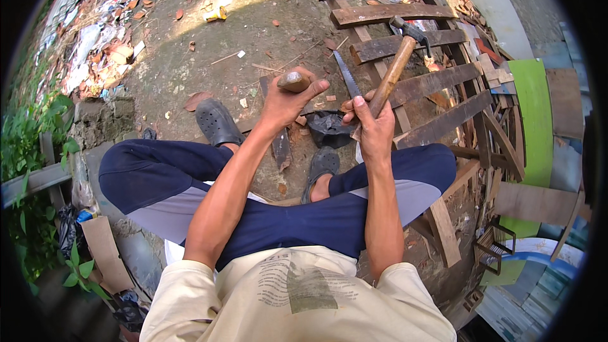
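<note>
While the wooden frame of dark slats (405,44) eats up most of the upper right of the frame, the person sits low in the middle with knees spread in dark blue shorts (304,215) and grey clogs (217,123) on bare dirt. Right hand (373,123), just right of centre, is closed tight around the lower end of a hammer (396,66); its wooden handle slants up and right, and the dark metal head sits over the slats. Left hand (288,98), a bit left of centre, is curled shut around a short rounded wooden piece (293,80), thumb poking out toward the right. Between the two hands, a handsaw blade (347,75) lies on the ground, pointing up the frame. Below it there's a crumpled black plastic bag (329,128) by the feet. At far right, a bright green panel (535,120) leans upright. Smallest bit: a yellow wrapper (215,14) near the top, left of centre, too small to make out.
</note>
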`<state>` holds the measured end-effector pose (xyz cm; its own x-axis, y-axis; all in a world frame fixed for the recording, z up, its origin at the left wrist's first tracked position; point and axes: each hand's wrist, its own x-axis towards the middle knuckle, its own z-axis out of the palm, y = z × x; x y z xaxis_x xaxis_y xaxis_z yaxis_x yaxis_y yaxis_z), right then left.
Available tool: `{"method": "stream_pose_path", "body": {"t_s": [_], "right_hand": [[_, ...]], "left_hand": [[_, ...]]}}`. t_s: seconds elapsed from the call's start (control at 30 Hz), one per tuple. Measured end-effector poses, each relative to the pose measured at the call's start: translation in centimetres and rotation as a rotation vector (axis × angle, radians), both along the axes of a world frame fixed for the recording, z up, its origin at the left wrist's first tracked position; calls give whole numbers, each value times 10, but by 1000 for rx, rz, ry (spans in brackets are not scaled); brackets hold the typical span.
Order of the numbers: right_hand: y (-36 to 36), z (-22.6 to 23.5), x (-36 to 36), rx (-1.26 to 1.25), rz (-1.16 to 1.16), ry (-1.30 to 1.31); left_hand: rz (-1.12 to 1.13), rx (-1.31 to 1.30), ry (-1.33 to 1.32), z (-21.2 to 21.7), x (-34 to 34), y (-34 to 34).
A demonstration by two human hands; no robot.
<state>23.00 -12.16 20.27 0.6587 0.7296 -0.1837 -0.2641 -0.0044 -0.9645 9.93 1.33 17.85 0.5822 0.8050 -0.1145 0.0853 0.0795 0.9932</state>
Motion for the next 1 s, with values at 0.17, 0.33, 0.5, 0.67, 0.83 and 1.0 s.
{"method": "stream_pose_path", "body": {"t_s": [0.17, 0.33, 0.5, 0.67, 0.83, 1.0], "right_hand": [[-32, 46, -3, -256, 73, -153], [-64, 75, -28, -339, 161, -427], [-72, 81, -44, -338, 183, -518], [-75, 74, -50, -392, 195, -600], [-85, 65, -58, -340, 210, -694], [-96, 63, -74, -311, 224, -751]], "left_hand": [[-264, -47, 89, -3, -4, 8], [-323, 87, 41, -18, -7, 0], [-343, 116, -16, 0, -2, 6], [-337, 106, 21, 5, -4, 8], [-353, 154, -53, -3, -2, 6], [-362, 263, -120, -21, -7, 3]]}}
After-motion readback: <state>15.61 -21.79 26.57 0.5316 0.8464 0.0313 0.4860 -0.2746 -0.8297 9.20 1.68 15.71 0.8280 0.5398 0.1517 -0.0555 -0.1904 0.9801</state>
